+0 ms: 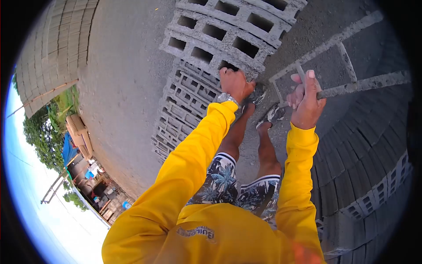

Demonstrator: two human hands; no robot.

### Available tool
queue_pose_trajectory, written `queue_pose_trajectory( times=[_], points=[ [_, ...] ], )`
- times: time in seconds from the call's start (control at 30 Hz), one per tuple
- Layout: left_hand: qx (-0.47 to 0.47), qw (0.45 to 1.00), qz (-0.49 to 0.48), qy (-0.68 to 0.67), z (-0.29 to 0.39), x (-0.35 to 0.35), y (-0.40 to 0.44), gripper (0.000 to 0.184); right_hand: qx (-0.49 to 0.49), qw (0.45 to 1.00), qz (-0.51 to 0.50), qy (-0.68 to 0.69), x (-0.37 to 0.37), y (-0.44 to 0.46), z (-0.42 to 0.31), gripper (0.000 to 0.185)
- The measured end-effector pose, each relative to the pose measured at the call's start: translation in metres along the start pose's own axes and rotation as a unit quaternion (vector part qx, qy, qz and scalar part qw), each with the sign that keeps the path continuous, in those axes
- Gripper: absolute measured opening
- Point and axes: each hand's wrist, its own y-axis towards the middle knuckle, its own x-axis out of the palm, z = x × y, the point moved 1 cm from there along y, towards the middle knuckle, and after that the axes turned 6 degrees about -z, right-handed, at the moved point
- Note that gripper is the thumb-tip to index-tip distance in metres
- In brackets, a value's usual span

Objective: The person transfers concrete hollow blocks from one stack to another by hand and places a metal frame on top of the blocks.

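Note:
Grey hollow concrete blocks (214,43) are stacked at the top centre, their openings facing me. My left hand (237,83), with a watch on its wrist, grips the near edge of the end block, fingertips at one of its openings. To the right, my right hand (306,100) is raised with its thumb up and fingers apart, partly curled. It overlaps one bar of a dusty, ladder-like metal frame (347,61). Whether it touches that bar I cannot tell. Nothing shows between its fingers.
A lower stack of hollow blocks (187,99) runs beside my legs. More block rows (356,163) stand close on my right, and a block wall (57,48) is at the upper left. Bare ground (121,88) lies to the left, toward a cluttered shelter (94,180).

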Motion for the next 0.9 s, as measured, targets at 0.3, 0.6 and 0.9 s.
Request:
queue_pose_trajectory(
  times=[0.3,0.6,0.9],
  points=[
    [0.062,0.984,0.082,-0.144,-0.025,0.006,-0.017,0.029,-0.163,0.966,-0.161,-0.12,0.176,-0.009,0.003,0.047],
    [0.069,0.97,0.112,-0.204,-0.028,0.01,-0.016,0.013,-0.331,0.879,-0.328,-0.101,0.287,-0.038,-0.042,0.046],
    [0.066,0.982,0.095,-0.147,-0.025,0.005,-0.018,0.016,-0.238,0.882,-0.241,-0.328,0.258,0.034,0.042,0.045]
  ],
)
